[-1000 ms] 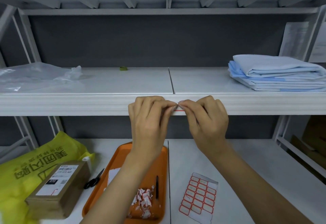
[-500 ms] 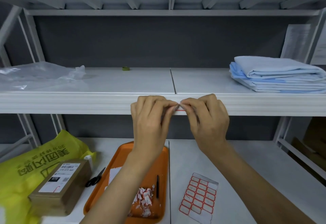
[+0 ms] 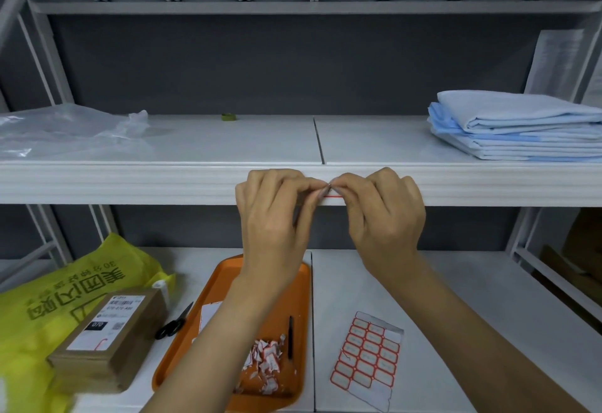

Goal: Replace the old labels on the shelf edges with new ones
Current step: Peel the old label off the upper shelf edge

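Observation:
A red-bordered white label (image 3: pixel 333 196) sits on the front edge of the white shelf (image 3: pixel 130 184), mostly hidden by fingers. My left hand (image 3: pixel 277 217) and my right hand (image 3: pixel 381 214) meet at it, fingers curled, fingertips pinching at the label's top. On the lower shelf lies a sheet of red-bordered labels (image 3: pixel 366 359). An orange tray (image 3: pixel 228 331) holds torn label scraps (image 3: pixel 265 360) and a dark pen (image 3: pixel 290 336).
Folded blue cloth (image 3: pixel 521 126) lies on the shelf at right, clear plastic (image 3: pixel 65 129) at left, a small green thing (image 3: pixel 228 117) at the back. Below left are a yellow bag (image 3: pixel 65 298), a brown parcel (image 3: pixel 107 344) and black scissors (image 3: pixel 174 323).
Both hands stay at the label, fingertips shifting slightly upward on the shelf edge. The view has drifted a little.

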Demonstrator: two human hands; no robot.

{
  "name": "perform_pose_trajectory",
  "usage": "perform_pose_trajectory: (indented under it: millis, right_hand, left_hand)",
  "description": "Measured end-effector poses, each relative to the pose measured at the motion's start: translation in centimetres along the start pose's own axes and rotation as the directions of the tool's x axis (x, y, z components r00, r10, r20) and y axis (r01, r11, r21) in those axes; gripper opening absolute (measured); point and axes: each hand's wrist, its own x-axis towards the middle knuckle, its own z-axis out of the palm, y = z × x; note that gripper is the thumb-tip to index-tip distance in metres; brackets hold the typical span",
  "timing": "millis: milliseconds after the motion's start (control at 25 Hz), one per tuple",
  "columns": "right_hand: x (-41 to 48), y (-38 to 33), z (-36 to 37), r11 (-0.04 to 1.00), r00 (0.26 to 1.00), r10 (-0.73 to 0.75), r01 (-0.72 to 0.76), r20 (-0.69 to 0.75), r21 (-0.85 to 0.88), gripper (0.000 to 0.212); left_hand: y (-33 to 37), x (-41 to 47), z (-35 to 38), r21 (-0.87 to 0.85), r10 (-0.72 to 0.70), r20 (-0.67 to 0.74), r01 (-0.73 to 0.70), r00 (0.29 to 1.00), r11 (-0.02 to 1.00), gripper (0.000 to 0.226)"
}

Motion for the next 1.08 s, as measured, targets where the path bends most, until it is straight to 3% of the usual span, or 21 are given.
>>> perform_pose_trajectory:
  millis: [240,640,1080]
  right_hand:
    - [0.0,0.2,-0.7,0.991,0.997,0.075,-0.078,0.035,0.11,0.014]
    - [0.1,0.5,-0.5,0.998,0.998,-0.014,0.01,0.059,0.054,0.009]
    - [0.3,0.4,-1.3,0.994,0.996,0.053,-0.06,0.069,0.096,0.014]
  left_hand:
    - [0.0,-0.2,0.0,0.004,-0.018,0.004,0.018,1.0,1.0,0.022]
    - [0.2,0.0,0.0,-0.006,-0.033,0.008,0.033,0.999,0.999,0.022]
    - [0.2,0.6,-1.2,-0.014,-0.044,0.125,0.046,0.991,0.999,0.023]
